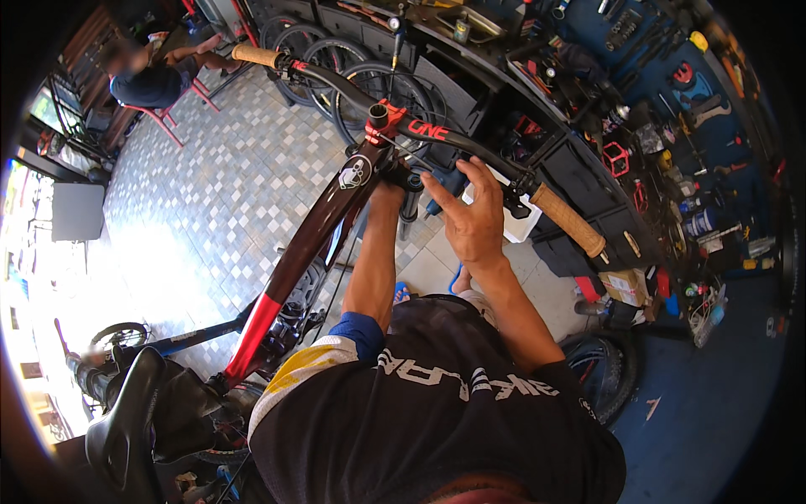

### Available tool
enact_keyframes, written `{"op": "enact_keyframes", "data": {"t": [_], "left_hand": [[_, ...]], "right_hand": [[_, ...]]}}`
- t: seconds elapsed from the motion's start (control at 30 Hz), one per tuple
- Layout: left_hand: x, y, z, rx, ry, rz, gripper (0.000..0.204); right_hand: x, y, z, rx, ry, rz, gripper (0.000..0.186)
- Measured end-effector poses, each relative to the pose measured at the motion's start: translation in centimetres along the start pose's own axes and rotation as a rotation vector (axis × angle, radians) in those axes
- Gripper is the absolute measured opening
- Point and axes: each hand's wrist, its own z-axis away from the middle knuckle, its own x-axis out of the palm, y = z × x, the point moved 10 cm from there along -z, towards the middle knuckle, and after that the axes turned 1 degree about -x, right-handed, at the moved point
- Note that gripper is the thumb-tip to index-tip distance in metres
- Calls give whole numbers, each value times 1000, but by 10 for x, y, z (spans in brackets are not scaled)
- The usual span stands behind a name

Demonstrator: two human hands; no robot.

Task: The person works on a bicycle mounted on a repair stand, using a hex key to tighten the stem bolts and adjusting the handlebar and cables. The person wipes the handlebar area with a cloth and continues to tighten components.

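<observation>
A bicycle frame (311, 231), dark maroon fading to red toward the seat, runs diagonally in front of me. At its front a red stem (382, 124) clamps a black handlebar (457, 139) with cork-coloured grips; the right grip (564, 217) lies nearest me. My left hand (388, 193) reaches in under the head tube by the fork (409, 203); its fingers are hidden behind the frame. My right hand (477, 227) is raised just below the handlebar, fingers spread, nothing held. It is close to the brake lever (514, 202).
A workbench (546, 80) crowded with tools and parts curves along the right, below a blue tool wall. Several wheels (378, 88) stand beyond the handlebar. A person (151, 80) sits on a red chair at the far left. The black saddle (126, 420) is lower left.
</observation>
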Motion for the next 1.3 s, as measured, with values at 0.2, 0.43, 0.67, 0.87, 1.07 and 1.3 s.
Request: {"op": "enact_keyframes", "data": {"t": [0.2,0.43,0.67,0.87,1.07,1.3], "left_hand": [[-3,1,-4,1,-5,6,44],[0,2,-9,7,-7,12,43],[-6,6,-5,14,4,16,43],[-9,9,3,15,11,13,43],[-12,10,8,22,22,5,42],[-15,9,10,25,25,-4,42]], "right_hand": [[43,40,29,653,-62,-782,66],[72,43,57,775,-45,-1105,66],[77,40,61,729,-259,-941,58],[75,50,53,701,-215,-823,56],[73,45,57,980,-23,-1240,49],[70,43,59,812,-95,-1052,46]]}}
